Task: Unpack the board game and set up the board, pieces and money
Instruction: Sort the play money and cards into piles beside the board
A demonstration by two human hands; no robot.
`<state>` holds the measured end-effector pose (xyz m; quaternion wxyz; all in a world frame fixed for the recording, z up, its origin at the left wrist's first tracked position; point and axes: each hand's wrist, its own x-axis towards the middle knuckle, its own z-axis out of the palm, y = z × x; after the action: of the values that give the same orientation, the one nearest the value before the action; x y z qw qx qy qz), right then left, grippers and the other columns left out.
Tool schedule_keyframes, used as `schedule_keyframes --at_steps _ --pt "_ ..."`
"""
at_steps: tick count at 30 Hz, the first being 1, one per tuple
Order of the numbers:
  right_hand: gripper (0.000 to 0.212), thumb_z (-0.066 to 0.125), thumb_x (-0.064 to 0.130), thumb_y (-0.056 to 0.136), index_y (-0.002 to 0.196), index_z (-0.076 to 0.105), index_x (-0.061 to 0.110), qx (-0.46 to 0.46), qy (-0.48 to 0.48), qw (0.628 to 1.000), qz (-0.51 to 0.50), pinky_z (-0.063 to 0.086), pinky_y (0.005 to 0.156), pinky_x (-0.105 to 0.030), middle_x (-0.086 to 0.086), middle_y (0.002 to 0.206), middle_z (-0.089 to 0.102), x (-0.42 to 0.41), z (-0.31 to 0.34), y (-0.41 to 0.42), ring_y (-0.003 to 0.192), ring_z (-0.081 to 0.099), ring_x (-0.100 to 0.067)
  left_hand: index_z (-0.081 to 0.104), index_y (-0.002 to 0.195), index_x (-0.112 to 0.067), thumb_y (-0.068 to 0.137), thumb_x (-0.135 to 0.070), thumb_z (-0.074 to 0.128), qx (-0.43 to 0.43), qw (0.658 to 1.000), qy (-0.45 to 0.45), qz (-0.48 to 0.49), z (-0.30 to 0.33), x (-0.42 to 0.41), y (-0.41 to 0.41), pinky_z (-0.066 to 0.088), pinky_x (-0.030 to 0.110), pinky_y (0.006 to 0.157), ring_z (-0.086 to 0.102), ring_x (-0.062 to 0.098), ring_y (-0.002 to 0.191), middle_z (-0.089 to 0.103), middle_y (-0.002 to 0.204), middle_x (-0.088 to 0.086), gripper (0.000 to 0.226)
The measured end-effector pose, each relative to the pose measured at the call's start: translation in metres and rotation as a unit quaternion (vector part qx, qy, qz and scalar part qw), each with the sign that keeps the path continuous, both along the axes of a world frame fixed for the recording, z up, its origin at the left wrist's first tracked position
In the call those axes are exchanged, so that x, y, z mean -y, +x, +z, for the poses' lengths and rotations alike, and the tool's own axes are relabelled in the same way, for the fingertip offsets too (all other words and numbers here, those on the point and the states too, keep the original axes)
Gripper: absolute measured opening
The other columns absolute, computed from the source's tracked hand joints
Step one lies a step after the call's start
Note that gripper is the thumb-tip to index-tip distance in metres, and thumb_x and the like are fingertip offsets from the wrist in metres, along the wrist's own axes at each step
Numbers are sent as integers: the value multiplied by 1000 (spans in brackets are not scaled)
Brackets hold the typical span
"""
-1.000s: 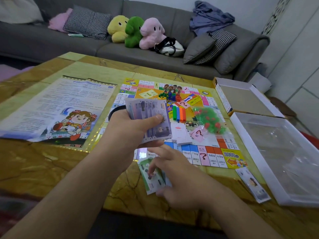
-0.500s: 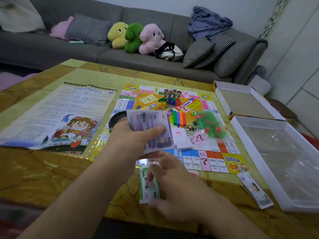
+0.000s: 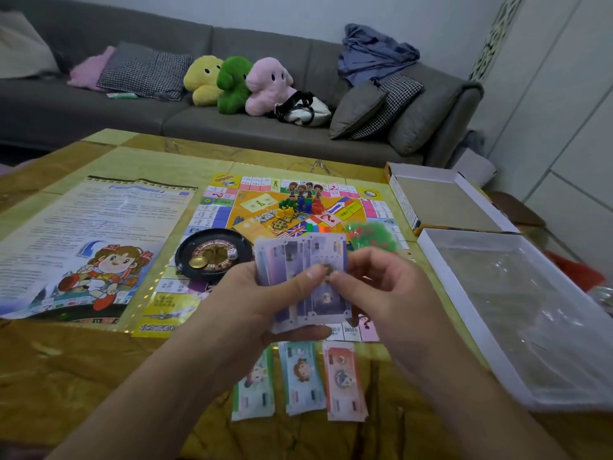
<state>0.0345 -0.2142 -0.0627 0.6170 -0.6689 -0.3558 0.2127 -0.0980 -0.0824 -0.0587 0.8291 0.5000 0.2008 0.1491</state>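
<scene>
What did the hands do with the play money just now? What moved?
The right hand came up off the table, letting go of the green note pile, and now pinches the purple stack held by the left hand. Three piles now show on the table, green, blue and red. The board, roulette wheel and rules sheet stayed put.

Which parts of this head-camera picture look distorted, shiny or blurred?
Head view: wide-angle lens bends the white box tray edge at right; plastic liner inside shows pale glare; table glossy; forearms at bottom soft; room light dim, even.
</scene>
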Motion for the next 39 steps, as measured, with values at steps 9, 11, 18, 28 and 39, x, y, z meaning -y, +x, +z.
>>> schedule_keyframes --at_steps 9,11,18,28,39 --pt "4 77 12 93 90 77 15 -6 -8 1000 -16 52 58 -44 -17 85 73 11 -3 17 67 61 -31 63 128 1 90 -1 64 19 1000 -10 -22 -3 5 5 65 50 77 75 41 104 76 117 20 39" --pt "3 77 12 93 91 77 15 -9 -7 1000 -11 51 58 -44 -17 85 73 12 -3 17 66 60 -29 65 126 -1 88 -3 66 15 1000 10 -13 -4 6 5 66 48 74 76 39 101 77 114 18 38" --pt "6 76 25 93 95 77 20 4 -32 999 -10 54 57 -40 -9 87 76 11 -4 9 77 72 -32 70 117 -5 81 -1 74 -10 998 41 41 -7 10 5 66 44 61 78 38 89 79 104 16 36" --pt "6 73 25 95 97 77 21 -10 -53 998 -14 55 56 -34 -6 89 78 11 -1 8 81 74 -30 63 124 0 86 -8 70 6 999 -35 21 -3 9 6 65 53 71 76 43 98 76 110 23 40" --pt "30 74 34 76 102 80 20 -73 -29 997 -13 61 60 -31 -6 94 81 12 0 13 86 78 -28 67 119 -4 84 -3 73 -6 998 29 47 -5 10 6 66 50 63 78 38 90 79 104 16 35"
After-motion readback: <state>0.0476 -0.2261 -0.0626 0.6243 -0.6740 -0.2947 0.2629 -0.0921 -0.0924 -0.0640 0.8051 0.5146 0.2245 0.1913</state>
